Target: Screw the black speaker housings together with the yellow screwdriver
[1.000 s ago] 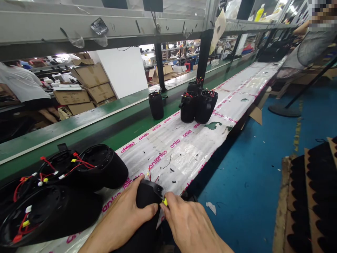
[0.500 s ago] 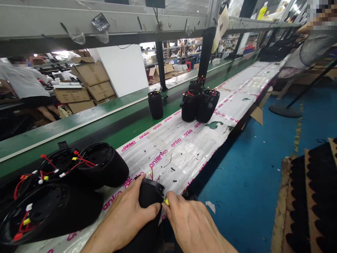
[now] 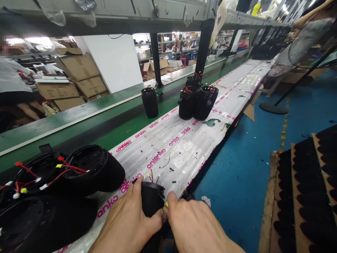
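Observation:
My left hand (image 3: 131,214) is wrapped round a black cloth-covered speaker housing (image 3: 151,200), tilted at the near edge of the bench. Thin wires with small red and yellow connectors stick up from its open end. My right hand (image 3: 196,223) is closed on what looks like a yellow-handled screwdriver (image 3: 166,204), mostly hidden by the fingers. Its thin metal shaft reaches a notch in the housing's rim. To the left lie several larger black housings (image 3: 105,168) with red wires and white, yellow and red connectors.
Several upright black housings (image 3: 187,105) stand farther along the plastic-covered bench (image 3: 181,144). Another housing (image 3: 149,102) stands on the green belt (image 3: 126,128). Racks of black parts (image 3: 314,196) occupy the floor at right. A co-worker (image 3: 302,42) leans in at far right; another person (image 3: 14,80) is at left.
The view has shifted, so the left housings sit farther left and lower. Both hands keep their grip; the tool tip stays at the rim notch.

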Tool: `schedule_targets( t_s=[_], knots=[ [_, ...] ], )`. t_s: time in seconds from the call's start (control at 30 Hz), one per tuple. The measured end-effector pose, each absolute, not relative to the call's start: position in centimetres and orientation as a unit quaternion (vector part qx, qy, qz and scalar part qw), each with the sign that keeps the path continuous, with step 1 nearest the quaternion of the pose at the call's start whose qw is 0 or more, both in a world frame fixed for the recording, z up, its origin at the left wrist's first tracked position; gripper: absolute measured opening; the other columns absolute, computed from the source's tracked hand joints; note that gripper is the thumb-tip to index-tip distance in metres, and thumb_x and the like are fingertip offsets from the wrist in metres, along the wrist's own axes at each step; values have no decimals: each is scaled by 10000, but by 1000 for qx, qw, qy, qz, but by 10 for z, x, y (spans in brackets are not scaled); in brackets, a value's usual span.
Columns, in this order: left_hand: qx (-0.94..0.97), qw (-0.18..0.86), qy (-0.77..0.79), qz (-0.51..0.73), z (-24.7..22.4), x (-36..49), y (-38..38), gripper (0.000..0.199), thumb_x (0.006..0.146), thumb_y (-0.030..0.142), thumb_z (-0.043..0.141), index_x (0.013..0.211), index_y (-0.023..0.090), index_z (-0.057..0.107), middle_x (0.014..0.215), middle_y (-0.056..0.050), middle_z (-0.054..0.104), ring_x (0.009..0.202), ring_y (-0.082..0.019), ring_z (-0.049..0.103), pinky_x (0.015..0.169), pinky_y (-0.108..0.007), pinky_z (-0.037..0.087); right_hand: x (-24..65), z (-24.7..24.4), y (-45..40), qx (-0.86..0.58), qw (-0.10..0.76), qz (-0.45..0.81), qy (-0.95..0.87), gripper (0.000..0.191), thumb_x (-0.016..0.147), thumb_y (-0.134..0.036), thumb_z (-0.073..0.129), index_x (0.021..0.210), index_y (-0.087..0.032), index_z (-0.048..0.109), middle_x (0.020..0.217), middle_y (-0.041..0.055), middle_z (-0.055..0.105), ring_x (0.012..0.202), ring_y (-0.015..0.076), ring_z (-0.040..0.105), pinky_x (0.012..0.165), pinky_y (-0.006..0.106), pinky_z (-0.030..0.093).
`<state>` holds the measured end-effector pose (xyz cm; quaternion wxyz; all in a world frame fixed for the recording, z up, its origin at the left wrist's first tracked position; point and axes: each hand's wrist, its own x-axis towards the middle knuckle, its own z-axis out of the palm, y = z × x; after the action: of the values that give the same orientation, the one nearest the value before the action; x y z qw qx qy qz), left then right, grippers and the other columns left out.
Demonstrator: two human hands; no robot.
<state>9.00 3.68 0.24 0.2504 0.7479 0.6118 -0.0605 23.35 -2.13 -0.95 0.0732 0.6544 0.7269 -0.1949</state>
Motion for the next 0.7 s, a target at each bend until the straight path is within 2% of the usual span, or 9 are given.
schedule_targets(
  t_s=[0.13, 0.23, 0.33, 0.37, 0.47, 0.53, 0.63, 0.7],
  knots=[
    [755, 263, 599, -44, 0, 84, 36, 929, 754, 562, 575, 1533, 173, 249, 1536, -151, 452, 1410, -323, 437, 1166, -484, 336, 229, -22, -27, 665, 36, -154, 730, 334, 869, -6, 473, 1159, -128, 585, 739, 80, 724, 626, 281, 727, 487, 321, 513],
    [763, 273, 586, -17, 2, 81, 34, 909, 754, 519, 598, 1516, 135, 285, 1529, -189, 450, 1398, -358, 444, 1159, -509, 334, 230, -35, -33, 673, -9, -107, 731, 303, 863, -4, 494, 1117, -138, 590, 727, 72, 724, 598, 281, 717, 472, 320, 486],
    [763, 308, 567, 20, 5, 77, 34, 871, 737, 449, 627, 1491, 118, 341, 1506, -190, 481, 1383, -353, 462, 1162, -483, 336, 232, -49, -39, 666, -111, -87, 732, 108, 965, -160, 502, 1031, -165, 587, 658, 46, 701, 573, 269, 706, 488, 307, 456],
    [762, 319, 562, 30, 5, 75, 34, 853, 730, 432, 635, 1480, 127, 364, 1499, -176, 495, 1380, -341, 467, 1163, -463, 340, 233, -53, -41, 660, -147, -86, 731, 104, 990, -210, 482, 1015, -178, 578, 655, 35, 698, 575, 258, 706, 497, 300, 448],
    [753, 336, 562, 57, 6, 67, 32, 819, 730, 430, 642, 1463, 160, 395, 1484, -137, 522, 1368, -312, 485, 1163, -435, 354, 234, -61, -47, 641, -285, -100, 705, 215, 1044, -317, 365, 1060, -210, 550, 716, 11, 708, 619, 225, 712, 529, 284, 440],
    [745, 348, 564, 73, 6, 62, 30, 822, 732, 442, 648, 1465, 175, 388, 1487, -127, 520, 1360, -306, 494, 1159, -438, 365, 235, -59, -52, 642, -375, -127, 657, 319, 1058, -390, 292, 1171, -214, 534, 753, 13, 719, 666, 223, 719, 567, 283, 458],
    [741, 362, 559, 90, 10, 60, 24, 794, 739, 415, 648, 1459, 195, 396, 1489, -109, 519, 1357, -292, 497, 1158, -437, 367, 238, -47, -56, 657, -397, -194, 610, 404, 1040, -428, 317, 1311, -192, 501, 761, 30, 728, 714, 240, 721, 628, 299, 495],
    [737, 368, 558, 100, 13, 60, 22, 760, 754, 385, 627, 1454, 193, 402, 1492, -109, 514, 1365, -290, 487, 1169, -453, 350, 240, -38, -56, 656, -391, -236, 602, 386, 1017, -419, 376, 1297, -204, 533, 811, 37, 735, 783, 241, 723, 688, 305, 515]
  ],
)
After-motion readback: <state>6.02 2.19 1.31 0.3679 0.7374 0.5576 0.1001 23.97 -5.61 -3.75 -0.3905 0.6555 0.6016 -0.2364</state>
